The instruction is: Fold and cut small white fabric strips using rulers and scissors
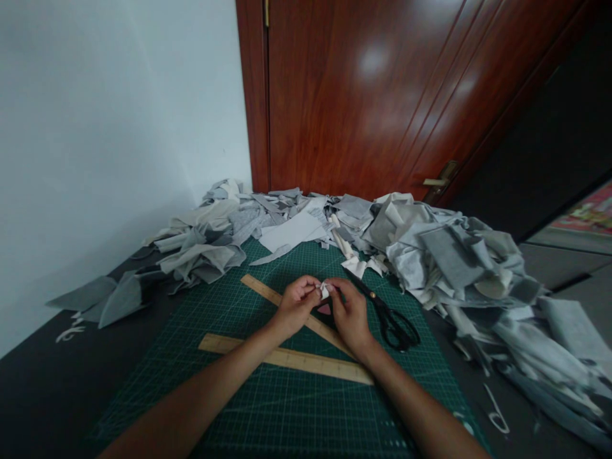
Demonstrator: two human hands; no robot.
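I pinch a small white scrap (325, 291) in the fingers (310, 281) of my left hand (297, 305) and right hand (352, 312), black scissors (380, 307) lying to the right.

We identify the worktop (43, 395) as a dark, flat surface. On it we find a green gridded mat (229, 421). On the mat we locate an upper ruler (261, 291) set diagonally and a lower ruler (315, 365), both wooden, converging toward the right. To their right we find black scissors (401, 335), blades pointing away. We note cloth heaps at the left (205, 258) and right (449, 255), scraps between them along the far edge, and thin white strips (497, 413) on the dark margins.
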